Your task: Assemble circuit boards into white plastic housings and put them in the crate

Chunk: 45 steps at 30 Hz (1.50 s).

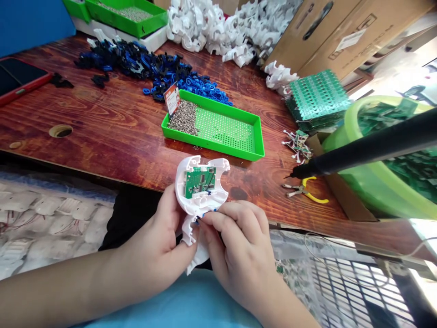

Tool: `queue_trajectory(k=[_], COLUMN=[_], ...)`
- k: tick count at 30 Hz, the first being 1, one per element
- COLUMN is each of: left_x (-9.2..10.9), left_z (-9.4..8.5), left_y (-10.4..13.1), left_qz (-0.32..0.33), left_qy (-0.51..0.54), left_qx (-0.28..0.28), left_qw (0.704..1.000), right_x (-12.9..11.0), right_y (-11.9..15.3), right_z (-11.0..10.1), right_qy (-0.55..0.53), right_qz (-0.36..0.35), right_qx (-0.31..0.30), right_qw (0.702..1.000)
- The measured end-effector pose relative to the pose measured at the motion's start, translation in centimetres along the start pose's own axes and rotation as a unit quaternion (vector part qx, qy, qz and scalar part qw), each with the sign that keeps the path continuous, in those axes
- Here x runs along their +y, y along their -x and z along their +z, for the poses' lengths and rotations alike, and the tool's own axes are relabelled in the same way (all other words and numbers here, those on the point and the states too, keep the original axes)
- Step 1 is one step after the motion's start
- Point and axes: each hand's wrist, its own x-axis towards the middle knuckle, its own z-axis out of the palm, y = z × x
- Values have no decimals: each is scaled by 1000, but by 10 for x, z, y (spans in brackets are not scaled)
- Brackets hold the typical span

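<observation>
In front of my body, past the table's near edge, I hold a white plastic housing (pixel 184 207) with a green circuit board (pixel 201 181) set inside it. My left hand (pixel 160 241) is closed around the housing's left side and lower part. My right hand (pixel 242 241) pinches at the lower right edge of the shell, its thumb and forefinger on a small dark blue part (pixel 198 220) that is mostly hidden by the fingertips. The green screw tray (pixel 232 152) lies just beyond the housing, small metal screws (pixel 184 117) heaped at its left end.
Black and blue plastic parts (pixel 136 61) and white shells (pixel 205 23) lie piled at the back. At right are stacked green circuit boards (pixel 317 98), yellow-handled pliers (pixel 314 196), a light green tub (pixel 351 132) and a black screwdriver (pixel 362 143) jutting in. A phone (pixel 20 77) lies left.
</observation>
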Motion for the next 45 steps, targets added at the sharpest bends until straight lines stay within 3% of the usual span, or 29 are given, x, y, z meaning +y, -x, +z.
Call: queue_trajectory(k=[8, 15, 22, 28, 31, 42, 45], left_x=[3, 0, -1, -7, -8, -4, 0], left_z=[3, 7, 6, 6, 6, 2, 1], left_y=[-2, -7, -3, -2, -2, -6, -8], left_qz=[-26, -58, -5, 101, 100, 47, 32], left_qy=[63, 109, 91, 5, 5, 24, 69], left_qx=[3, 38, 59, 91, 86, 61, 80], left_qw=[998, 992, 994, 991, 991, 997, 994], right_x=[-2, -4, -7, -9, -10, -12, -11], right_y=[6, 12, 17, 18, 18, 11, 12], right_z=[6, 8, 1, 3, 3, -5, -9], right_qy=[-19, -38, -31, -5, 14, 51, 19], right_qz=[40, 76, 52, 26, 15, -51, -53], right_qx=[24, 25, 44, 18, 10, -110, -92], right_qw=[999, 996, 997, 999, 1000, 991, 994])
